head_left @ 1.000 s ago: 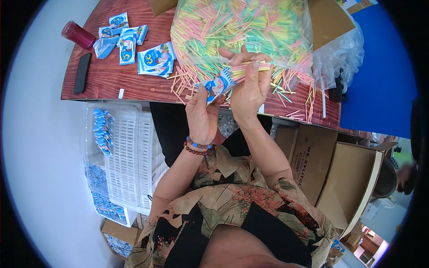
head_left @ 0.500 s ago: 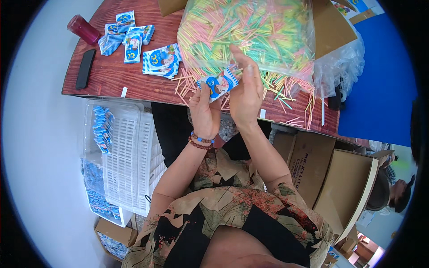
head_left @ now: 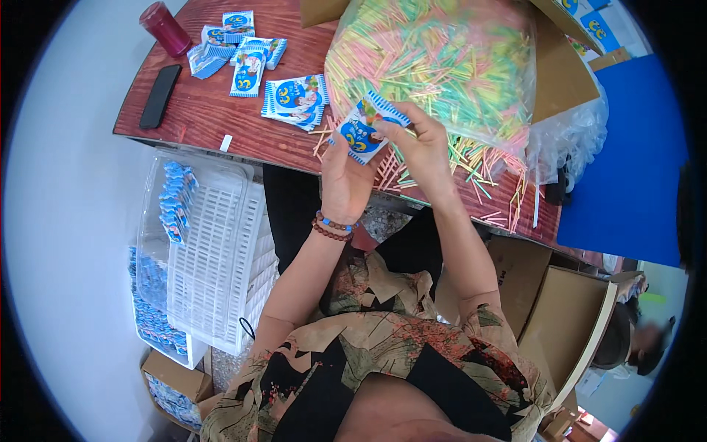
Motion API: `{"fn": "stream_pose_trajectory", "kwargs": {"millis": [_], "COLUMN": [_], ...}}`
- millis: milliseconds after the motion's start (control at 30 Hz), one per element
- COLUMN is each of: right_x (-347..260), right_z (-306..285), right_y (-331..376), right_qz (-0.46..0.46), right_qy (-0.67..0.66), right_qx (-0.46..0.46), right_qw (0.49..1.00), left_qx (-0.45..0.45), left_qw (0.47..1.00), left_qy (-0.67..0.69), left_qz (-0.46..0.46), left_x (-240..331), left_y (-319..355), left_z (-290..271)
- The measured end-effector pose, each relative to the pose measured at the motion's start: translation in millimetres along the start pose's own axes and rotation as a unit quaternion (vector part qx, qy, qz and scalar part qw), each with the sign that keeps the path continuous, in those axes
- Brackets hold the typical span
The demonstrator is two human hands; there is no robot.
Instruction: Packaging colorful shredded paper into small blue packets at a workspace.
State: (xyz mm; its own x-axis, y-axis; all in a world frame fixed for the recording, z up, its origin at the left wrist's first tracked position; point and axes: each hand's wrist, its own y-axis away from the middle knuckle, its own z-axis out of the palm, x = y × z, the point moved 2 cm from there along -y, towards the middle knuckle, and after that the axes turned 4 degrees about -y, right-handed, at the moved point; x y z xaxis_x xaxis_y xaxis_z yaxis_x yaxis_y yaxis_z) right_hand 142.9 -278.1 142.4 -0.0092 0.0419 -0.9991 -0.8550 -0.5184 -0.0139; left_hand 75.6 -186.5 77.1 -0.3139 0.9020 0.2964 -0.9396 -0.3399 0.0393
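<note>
A small blue-and-white packet (head_left: 362,134) is held between my two hands above the table's front edge. My left hand (head_left: 347,180) has its thumb on the packet's lower left edge, the fingers behind it. My right hand (head_left: 423,147) pinches the packet's right side between thumb and fingers. Behind them lies a big clear bag (head_left: 434,66) full of thin pastel sticks in pink, yellow and green. Loose sticks (head_left: 471,162) are scattered on the wood in front of the bag. Left of my hands rests a small stack of similar packets (head_left: 296,99).
More packets (head_left: 249,70) lie farther left, near a red cup (head_left: 165,29) and a black phone (head_left: 160,96). Below the table's left side stand white plastic baskets (head_left: 210,258) with packets. Cardboard boxes (head_left: 563,320) are at my right, with a blue panel (head_left: 633,162) beyond the table.
My right hand has closed on the packet's right side, where its fingers were stretched out before. The packet has turned more upright. The whole view has shifted slightly.
</note>
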Motion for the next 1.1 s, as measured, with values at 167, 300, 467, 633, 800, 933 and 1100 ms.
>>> {"fn": "stream_pose_trajectory", "kwargs": {"millis": [167,300,467,633,800,933,1100], "right_x": [-0.1,6.2,9.1,20.2,59.9,70.3,48.6], "right_z": [18.6,35.4,81.0,140.2,165.4,165.7,141.5], "right_y": [-23.6,-42.0,-69.4,-140.0,-205.9,-215.8,-200.6], "right_qz": [-0.072,-0.001,-0.064,-0.057,-0.060,-0.086,-0.140], "right_qy": [0.034,0.135,0.115,0.164,0.182,0.325,0.398], "right_qx": [-0.084,-0.116,-0.126,-0.173,-0.149,-0.088,-0.056], "right_qw": [0.993,0.984,0.983,0.970,0.970,0.938,0.905], "left_qx": [0.026,0.063,0.136,0.184,0.178,0.166,0.173], "left_qw": [0.993,0.982,0.975,0.888,0.485,0.347,0.399], "left_qy": [-0.109,-0.147,-0.123,-0.291,-0.795,-0.880,-0.856], "left_qz": [0.030,0.102,0.128,0.305,0.318,0.280,0.280], "left_x": [36.0,59.9,90.2,160.8,194.4,180.1,186.3], "left_y": [-1.5,-5.8,-13.1,-36.7,-57.4,-70.1,-70.1], "left_z": [-7.5,-21.0,-37.2,-65.2,-85.2,-85.4,-87.9]}}
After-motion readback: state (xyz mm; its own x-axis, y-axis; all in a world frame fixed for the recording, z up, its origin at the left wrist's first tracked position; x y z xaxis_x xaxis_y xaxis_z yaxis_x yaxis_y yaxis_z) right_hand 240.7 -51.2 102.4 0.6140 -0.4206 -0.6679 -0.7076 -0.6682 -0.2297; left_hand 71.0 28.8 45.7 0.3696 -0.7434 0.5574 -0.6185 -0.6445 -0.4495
